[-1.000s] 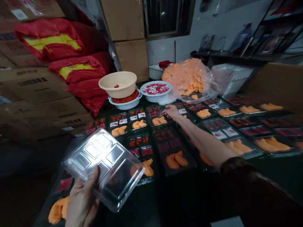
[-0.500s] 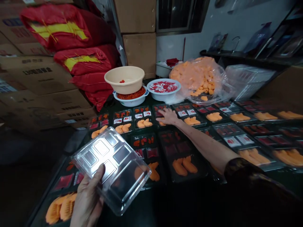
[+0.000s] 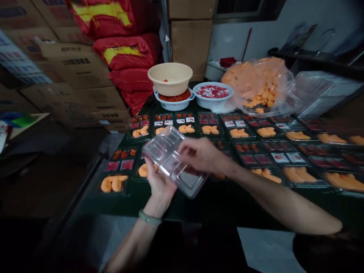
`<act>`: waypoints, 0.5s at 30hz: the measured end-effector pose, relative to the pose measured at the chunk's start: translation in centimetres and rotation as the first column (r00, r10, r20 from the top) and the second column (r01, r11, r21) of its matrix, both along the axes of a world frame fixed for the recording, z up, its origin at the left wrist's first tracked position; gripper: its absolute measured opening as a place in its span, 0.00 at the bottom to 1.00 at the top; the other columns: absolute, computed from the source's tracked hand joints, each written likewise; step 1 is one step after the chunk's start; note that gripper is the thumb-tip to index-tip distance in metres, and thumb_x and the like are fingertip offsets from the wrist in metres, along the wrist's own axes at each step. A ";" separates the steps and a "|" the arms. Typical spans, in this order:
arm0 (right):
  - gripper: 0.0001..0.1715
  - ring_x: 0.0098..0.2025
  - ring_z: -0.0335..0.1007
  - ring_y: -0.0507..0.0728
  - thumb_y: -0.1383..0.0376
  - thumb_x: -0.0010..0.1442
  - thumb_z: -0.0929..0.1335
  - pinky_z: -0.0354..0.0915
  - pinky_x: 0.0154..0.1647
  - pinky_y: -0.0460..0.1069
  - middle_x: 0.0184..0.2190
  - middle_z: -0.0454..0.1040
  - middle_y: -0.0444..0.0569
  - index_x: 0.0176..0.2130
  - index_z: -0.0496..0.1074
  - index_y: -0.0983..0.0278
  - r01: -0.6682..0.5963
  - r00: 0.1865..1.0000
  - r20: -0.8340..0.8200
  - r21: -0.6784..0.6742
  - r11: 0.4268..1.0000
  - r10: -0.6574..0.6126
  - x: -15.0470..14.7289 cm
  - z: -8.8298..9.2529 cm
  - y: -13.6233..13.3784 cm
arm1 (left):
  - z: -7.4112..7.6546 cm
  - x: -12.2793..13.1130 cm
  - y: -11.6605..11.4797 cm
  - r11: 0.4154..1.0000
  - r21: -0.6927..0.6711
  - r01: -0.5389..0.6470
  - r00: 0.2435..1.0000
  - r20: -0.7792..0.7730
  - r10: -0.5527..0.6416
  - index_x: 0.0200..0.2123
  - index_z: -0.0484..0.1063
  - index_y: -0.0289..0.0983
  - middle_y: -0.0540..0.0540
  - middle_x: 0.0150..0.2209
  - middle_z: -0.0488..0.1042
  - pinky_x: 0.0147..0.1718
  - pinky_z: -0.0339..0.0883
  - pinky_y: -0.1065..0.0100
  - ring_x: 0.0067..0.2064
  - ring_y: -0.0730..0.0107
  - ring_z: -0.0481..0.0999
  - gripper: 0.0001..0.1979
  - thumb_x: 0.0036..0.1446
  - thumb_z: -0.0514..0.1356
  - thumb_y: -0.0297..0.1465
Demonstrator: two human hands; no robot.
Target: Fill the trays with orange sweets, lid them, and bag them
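My left hand [image 3: 160, 184], with a pale green bangle at its wrist, grips a clear plastic lid [image 3: 162, 146] with moulded compartments from below and the left; whether several are stacked is unclear. Over the lid's right side my right hand [image 3: 203, 153] is curled, its fingers closed against the plastic, their tips partly hidden. Beneath and around both hands lie black compartment trays holding orange food pieces [image 3: 187, 129], red sachets [image 3: 126, 164] and small reddish bits [image 3: 124, 153]. The held lid covers part of the trays behind it.
At the table's back stand a cream basin [image 3: 170, 79] on a white basin of red food, a basin of sachets [image 3: 213, 94], and a clear bag of orange pieces [image 3: 261, 85]. Red sacks [image 3: 127, 53] and cartons [image 3: 76, 72] are stacked left. A dark green cloth [image 3: 227, 204] covers the table.
My right hand has come back from the far row of trays to the lid, its fingers now curled. The lid in my left hand is tilted differently, and my view has shifted left.
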State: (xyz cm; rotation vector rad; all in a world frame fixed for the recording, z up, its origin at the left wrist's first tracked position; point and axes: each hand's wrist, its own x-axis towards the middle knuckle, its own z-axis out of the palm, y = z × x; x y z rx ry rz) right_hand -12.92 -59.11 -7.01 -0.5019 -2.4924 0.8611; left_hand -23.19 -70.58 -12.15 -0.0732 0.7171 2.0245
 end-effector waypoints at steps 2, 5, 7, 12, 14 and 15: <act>0.18 0.22 0.57 0.47 0.54 0.50 0.71 0.50 0.24 0.43 0.21 0.66 0.40 0.25 0.66 0.65 -0.113 0.984 0.137 -0.026 0.993 0.115 0.1 -0.1 -3.7 | 0.0 1.4 -0.1 1.000 0.025 -0.019 0.999 -0.027 0.020 0.39 0.75 0.36 0.44 0.35 0.77 0.48 0.66 0.59 0.41 0.62 0.77 0.27 0.59 0.47 0.51; 0.19 0.21 0.53 0.45 0.59 0.47 0.73 0.47 0.23 0.43 0.17 0.62 0.38 0.20 0.62 0.66 -0.103 0.966 0.233 -0.065 0.993 0.115 0.2 -0.8 -5.2 | 0.1 2.9 -0.9 0.995 0.072 0.063 0.996 -0.063 -0.059 0.40 0.74 0.35 0.43 0.35 0.77 0.48 0.66 0.58 0.42 0.61 0.76 0.29 0.60 0.44 0.51; 0.19 0.19 0.54 0.45 0.61 0.48 0.72 0.48 0.21 0.43 0.15 0.60 0.37 0.19 0.61 0.66 -0.137 0.951 0.249 -0.195 0.971 0.184 0.3 -0.9 -4.9 | 0.2 3.4 -1.7 0.993 0.085 0.084 0.992 -0.098 -0.075 0.41 0.74 0.36 0.43 0.36 0.76 0.48 0.66 0.58 0.45 0.60 0.75 0.29 0.60 0.43 0.51; 0.14 0.15 0.60 0.46 0.62 0.51 0.69 0.54 0.15 0.41 0.13 0.62 0.36 0.21 0.62 0.64 -0.123 0.915 0.263 -0.541 0.832 0.306 0.6 -0.4 -5.1 | 0.4 3.6 -3.3 0.976 0.064 0.208 0.966 -0.173 -0.194 0.39 0.74 0.34 0.40 0.36 0.76 0.44 0.69 0.57 0.45 0.54 0.74 0.34 0.57 0.41 0.55; 0.13 0.15 0.61 0.46 0.63 0.51 0.69 0.55 0.14 0.40 0.14 0.64 0.37 0.21 0.63 0.65 -0.111 0.911 0.264 -0.581 0.806 0.316 0.5 -0.2 -5.5 | 0.5 3.5 -3.7 0.967 0.082 0.243 0.956 -0.187 -0.225 0.37 0.73 0.34 0.39 0.34 0.75 0.42 0.70 0.56 0.44 0.53 0.75 0.36 0.57 0.39 0.56; 0.12 0.15 0.61 0.46 0.63 0.52 0.68 0.55 0.14 0.40 0.14 0.64 0.37 0.21 0.64 0.65 -0.105 0.911 0.267 -0.588 0.802 0.315 0.5 -0.2 -5.6 | 0.5 3.4 -3.9 0.964 0.088 0.249 0.954 -0.192 -0.229 0.37 0.73 0.33 0.39 0.33 0.75 0.42 0.70 0.56 0.44 0.53 0.75 0.36 0.57 0.38 0.56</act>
